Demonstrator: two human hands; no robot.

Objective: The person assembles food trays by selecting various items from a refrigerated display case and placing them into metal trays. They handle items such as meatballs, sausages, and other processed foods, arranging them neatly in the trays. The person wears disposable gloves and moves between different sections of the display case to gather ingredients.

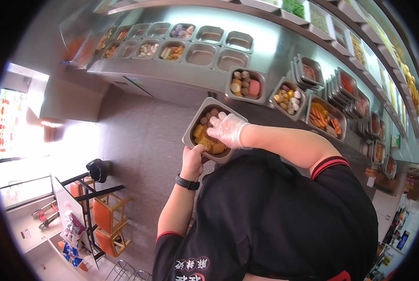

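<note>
Head view showed our left hand (192, 161) holding the stiff-looking pan (196, 119) by its rim, seemingly safest, and our right hand (228, 130), grasp unclear, over soft-looking food (205, 140).

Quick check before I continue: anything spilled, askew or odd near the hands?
I see no spill or damage around the metal pan. One mismatch: the right hand reaching into it wears a clear plastic glove, while the left hand gripping its rim is bare.
</note>
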